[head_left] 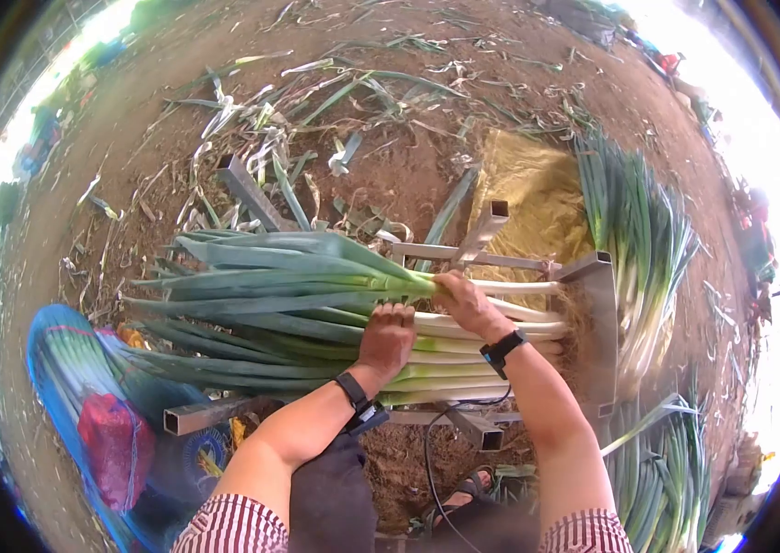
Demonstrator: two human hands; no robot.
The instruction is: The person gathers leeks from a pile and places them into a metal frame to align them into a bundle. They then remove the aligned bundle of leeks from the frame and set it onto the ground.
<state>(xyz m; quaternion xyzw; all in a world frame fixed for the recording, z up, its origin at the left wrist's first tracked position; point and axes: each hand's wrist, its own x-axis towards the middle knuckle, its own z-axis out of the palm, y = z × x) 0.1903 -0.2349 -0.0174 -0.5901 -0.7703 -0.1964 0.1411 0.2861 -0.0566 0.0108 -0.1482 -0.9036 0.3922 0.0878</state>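
A pile of leeks (316, 323) lies crosswise on a metal frame (604, 323), green leaves to the left and white root ends to the right, against an upright plate. My right hand (469, 304) is wrapped round the pale shaft of a leek (381, 281) on the far side of the pile. Just left of it and nearer to me, my left hand (386, 343) rests on the pile with its fingers curled down around leek stalks. Its fingertips are mostly hidden. Each wrist carries a black band.
More leeks (639, 249) lie on the right beside a yellow sack (528, 194), with another bunch (657, 470) at lower right. A blue bag (67, 318) and a red net bag (115, 452) stand at left. Square metal posts (256, 194) jut up. Leaf scraps litter the dirt.
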